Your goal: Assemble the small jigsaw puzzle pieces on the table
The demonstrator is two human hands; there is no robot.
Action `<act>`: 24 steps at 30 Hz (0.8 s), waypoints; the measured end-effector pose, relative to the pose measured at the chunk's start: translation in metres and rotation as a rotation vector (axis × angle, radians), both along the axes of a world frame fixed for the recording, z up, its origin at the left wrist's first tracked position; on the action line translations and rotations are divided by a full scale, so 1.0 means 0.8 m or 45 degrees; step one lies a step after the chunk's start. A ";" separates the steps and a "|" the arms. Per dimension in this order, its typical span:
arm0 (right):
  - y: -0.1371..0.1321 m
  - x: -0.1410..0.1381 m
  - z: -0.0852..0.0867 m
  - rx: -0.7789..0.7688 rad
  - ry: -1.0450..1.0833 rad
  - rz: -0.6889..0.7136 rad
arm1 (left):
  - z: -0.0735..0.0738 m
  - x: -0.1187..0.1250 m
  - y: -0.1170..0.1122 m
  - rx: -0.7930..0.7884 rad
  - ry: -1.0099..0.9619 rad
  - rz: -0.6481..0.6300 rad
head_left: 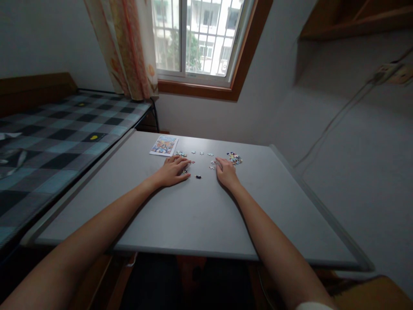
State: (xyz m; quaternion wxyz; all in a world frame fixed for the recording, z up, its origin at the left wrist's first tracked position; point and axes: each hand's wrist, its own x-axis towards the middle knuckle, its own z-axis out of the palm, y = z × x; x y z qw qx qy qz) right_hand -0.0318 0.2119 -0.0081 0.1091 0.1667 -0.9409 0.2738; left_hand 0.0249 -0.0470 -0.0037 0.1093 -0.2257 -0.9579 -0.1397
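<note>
My left hand rests palm down on the table with its fingers spread. Small jigsaw pieces lie by its fingertips, including a reddish piece and a dark piece near the thumb. Across the gap, my right hand lies low on the table, its index finger stretched to the edge of some pale jigsaw pieces. I see nothing gripped in it, though its underside is hidden. A black jigsaw piece sits between the hands, nearer me.
Several light pieces form a spaced row beyond my hands. A colourful pile of pieces is right of it; a smaller pile is left, beside a printed picture sheet. The grey-white table adjoins a checked bed.
</note>
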 end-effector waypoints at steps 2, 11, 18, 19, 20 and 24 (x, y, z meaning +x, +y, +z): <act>0.002 -0.006 -0.002 -0.053 0.015 0.035 | -0.001 -0.001 -0.001 0.006 -0.001 -0.005; 0.008 -0.020 -0.017 -0.160 0.075 0.126 | -0.001 -0.001 0.000 -0.007 0.007 -0.006; 0.012 -0.027 -0.020 -0.129 0.123 0.117 | -0.003 -0.002 -0.001 0.003 0.022 0.004; 0.012 -0.027 -0.020 -0.119 0.133 0.104 | -0.003 -0.002 -0.002 0.006 0.031 0.003; 0.013 -0.027 -0.019 -0.108 0.141 0.091 | -0.004 -0.002 -0.002 0.007 0.036 0.001; 0.015 -0.027 -0.018 -0.067 0.156 0.038 | -0.004 -0.003 -0.002 0.001 0.028 0.002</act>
